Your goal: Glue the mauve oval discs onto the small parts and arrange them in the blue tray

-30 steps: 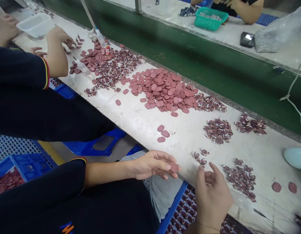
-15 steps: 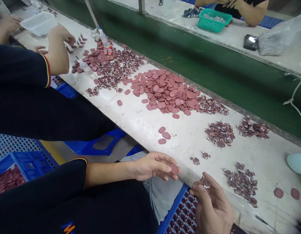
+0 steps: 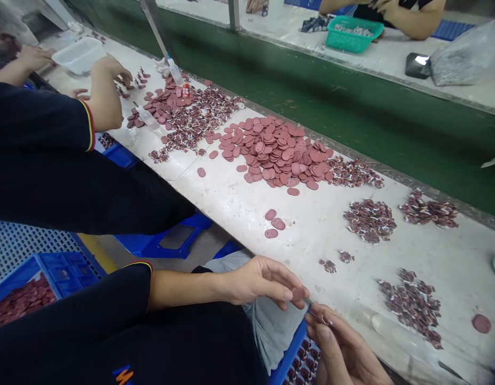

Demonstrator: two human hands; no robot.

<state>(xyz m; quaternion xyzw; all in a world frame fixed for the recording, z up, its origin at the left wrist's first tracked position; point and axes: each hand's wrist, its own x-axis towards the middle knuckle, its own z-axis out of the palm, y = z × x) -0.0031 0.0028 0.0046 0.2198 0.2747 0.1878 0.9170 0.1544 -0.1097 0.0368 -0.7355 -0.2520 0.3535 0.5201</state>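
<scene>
My left hand (image 3: 267, 282) pinches a flat reddish-brown oval disc (image 3: 298, 294) between thumb and fingers, just off the table's near edge. Close beside it, my right hand (image 3: 346, 350) is closed on a small dark brown figure piece (image 3: 324, 320), partly covered by the fingers. The two hands nearly meet; whether the disc and the piece touch, I cannot tell. Two similar brown pieces (image 3: 327, 266) lie on the table beyond my right hand. Several loose oval discs (image 3: 278, 223) rest beyond my left hand.
A big heap of discs (image 3: 275, 152) and piles of brown pieces (image 3: 370, 220) cover parts of the white table (image 3: 231, 206). A translucent bottle (image 3: 392, 327) lies near my right hand. A co-worker's hand (image 3: 111, 72) works at the left. Below stands a blue crate (image 3: 63, 272).
My right hand has moved left and inward with the brown piece, closing the gap to my left hand. The left hand, still pinching the disc, has shifted slightly; the view has also turned a little.
</scene>
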